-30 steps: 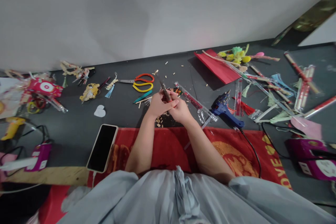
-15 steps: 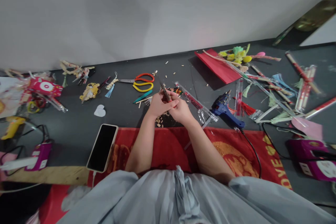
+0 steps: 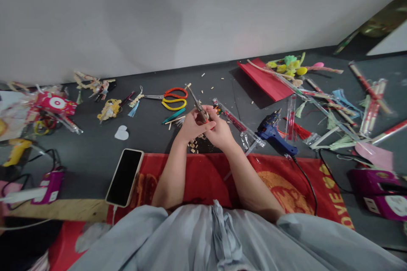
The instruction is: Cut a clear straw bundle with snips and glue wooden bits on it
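Observation:
My left hand (image 3: 188, 128) and my right hand (image 3: 220, 130) meet over the middle of the desk, both with curled fingers. Between them is a slim dark metal tool (image 3: 196, 103) that looks like scissors, its tip pointing up and left. The fingers cover its lower end, so I cannot make out how each hand grips it. Small cut wooden bits (image 3: 193, 146) lie beneath and beside the hands. Just left are scissors with orange and yellow handles (image 3: 174, 99) and a teal pen-like tool (image 3: 173, 116).
A blue glue gun (image 3: 274, 133) lies to the right, its cord over the red towel (image 3: 210, 173). A phone (image 3: 124, 178) rests at the left. Red folded paper (image 3: 265, 80), tassels and wrapped sticks crowd the right side. The wall (image 3: 203, 17) rises behind.
The metal tool has tilted, and more of its length shows above my hands. Both hands stay together in nearly the same place.

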A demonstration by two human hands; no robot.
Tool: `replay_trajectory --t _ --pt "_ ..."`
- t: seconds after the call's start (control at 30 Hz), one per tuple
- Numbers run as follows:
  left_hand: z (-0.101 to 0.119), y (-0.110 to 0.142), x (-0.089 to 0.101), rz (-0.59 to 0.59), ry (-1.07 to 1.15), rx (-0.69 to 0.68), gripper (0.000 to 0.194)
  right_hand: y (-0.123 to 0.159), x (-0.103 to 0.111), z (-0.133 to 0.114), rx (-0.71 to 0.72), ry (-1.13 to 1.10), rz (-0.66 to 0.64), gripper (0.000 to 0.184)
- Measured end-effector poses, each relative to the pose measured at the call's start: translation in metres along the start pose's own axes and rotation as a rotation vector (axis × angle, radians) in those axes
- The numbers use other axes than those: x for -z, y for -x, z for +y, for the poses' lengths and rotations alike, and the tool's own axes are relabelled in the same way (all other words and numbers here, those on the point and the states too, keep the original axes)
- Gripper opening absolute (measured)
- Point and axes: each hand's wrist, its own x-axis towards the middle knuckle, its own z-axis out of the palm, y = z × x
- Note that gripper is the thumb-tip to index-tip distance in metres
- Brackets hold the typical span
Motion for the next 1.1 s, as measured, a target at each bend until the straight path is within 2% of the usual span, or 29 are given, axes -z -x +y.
replay_trajectory --t 0.07,0.17,0.27,0.33,0.7,0.93,1.1 --pt "-0.004 -0.002 0.006 0.054 0.084 -0.082 0.061 0.000 0.003 -0.001 0.005 0.023 0.009 0.037" --pt "-0.008 -0.005 0.019 0.335 0.173 -0.194 0.050 0.000 0.007 0.000 0.016 0.078 0.002 0.035" --pt "-0.005 -0.006 0.032 0.528 0.050 -0.263 0.037 0.001 0.008 0.003 0.077 0.128 -0.004 0.035" --pt "-0.002 -0.005 0.038 0.578 -0.035 -0.303 0.035 0.002 0.007 0.004 0.116 0.139 -0.004 0.036" --pt "0.003 0.000 0.046 0.616 -0.260 -0.377 0.033 0.003 0.006 0.007 0.239 0.217 -0.026 0.042" --pt "0.013 0.004 0.044 0.584 -0.280 -0.373 0.034 0.003 0.009 0.009 0.262 0.171 -0.049 0.044" --pt "0.019 0.005 0.041 0.502 -0.191 -0.282 0.035 0.003 0.009 0.009 0.258 0.119 -0.074 0.044"
